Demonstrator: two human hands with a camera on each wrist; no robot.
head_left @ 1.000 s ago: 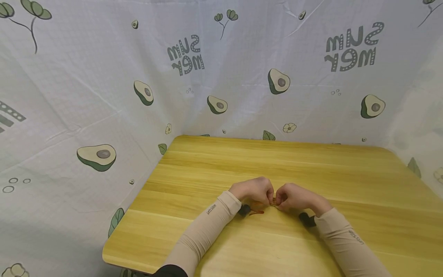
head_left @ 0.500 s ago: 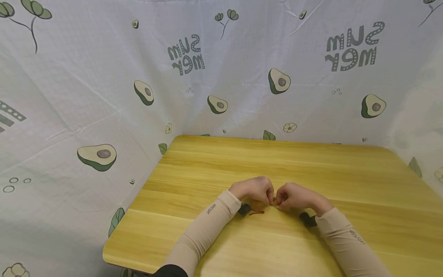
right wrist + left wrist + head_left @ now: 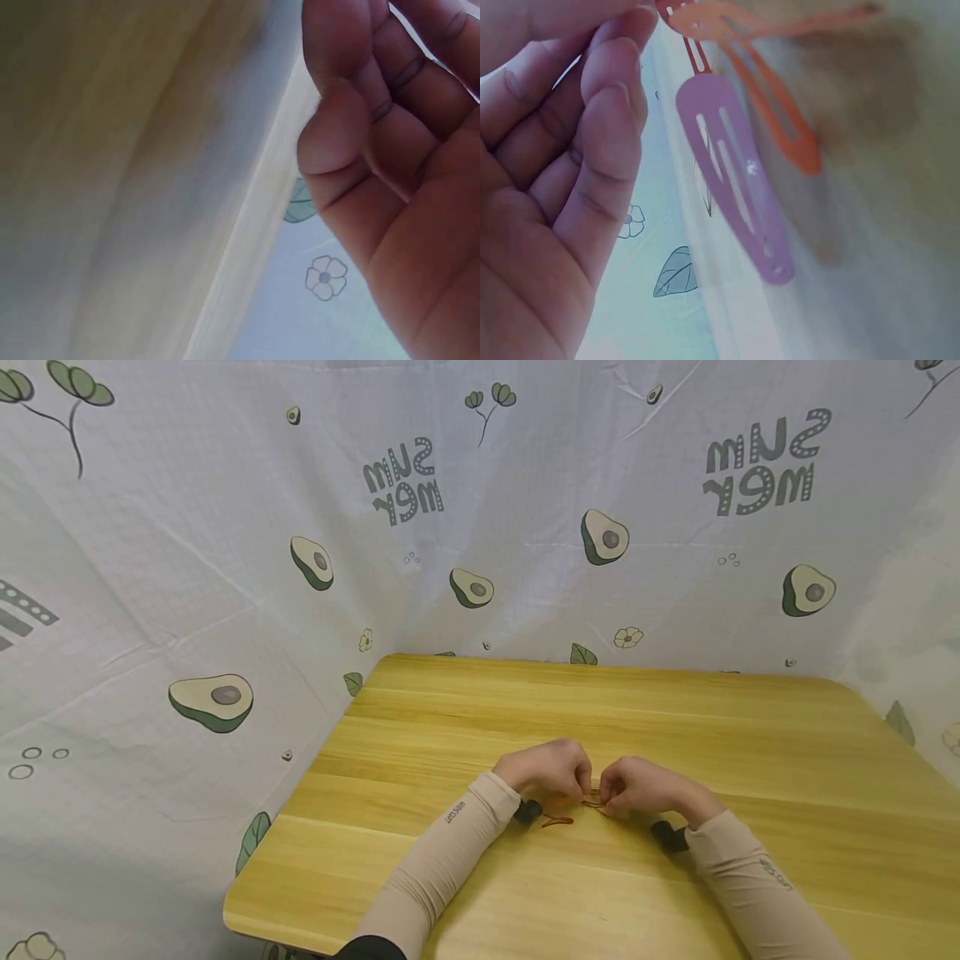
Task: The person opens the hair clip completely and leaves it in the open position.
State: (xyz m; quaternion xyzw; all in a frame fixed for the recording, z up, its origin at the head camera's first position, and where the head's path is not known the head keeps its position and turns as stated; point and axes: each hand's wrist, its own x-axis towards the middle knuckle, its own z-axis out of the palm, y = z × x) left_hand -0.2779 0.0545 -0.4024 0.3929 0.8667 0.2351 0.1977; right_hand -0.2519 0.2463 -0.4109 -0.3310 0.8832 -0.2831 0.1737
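Observation:
Over the middle of the table, my left hand [image 3: 551, 768] pinches a reddish-orange snap hair clip [image 3: 592, 802] from the left. From the other side my right hand [image 3: 643, 785] holds it in curled fingertips, the two hands nearly meeting. In the left wrist view an orange hair clip [image 3: 784, 112] with its prongs spread sits by the left fingertips. Below hangs a purple hair clip [image 3: 761, 225], its narrow end downward, overlapping a slotted red clip [image 3: 697, 56]. The right wrist view shows curled right fingers [image 3: 334, 139]; the clip is hidden there.
A reddish-orange clip [image 3: 557, 820] shows just above the wood-grain table [image 3: 465, 718], near the left wrist. Dark wrist cameras, the left one [image 3: 528, 812] and the right one [image 3: 667, 837], hang under the wrists. A printed white curtain [image 3: 525, 485] encloses the table's back and left side.
The left hand has shifted very slightly up and left. The right hand and the clips stay almost where they were.

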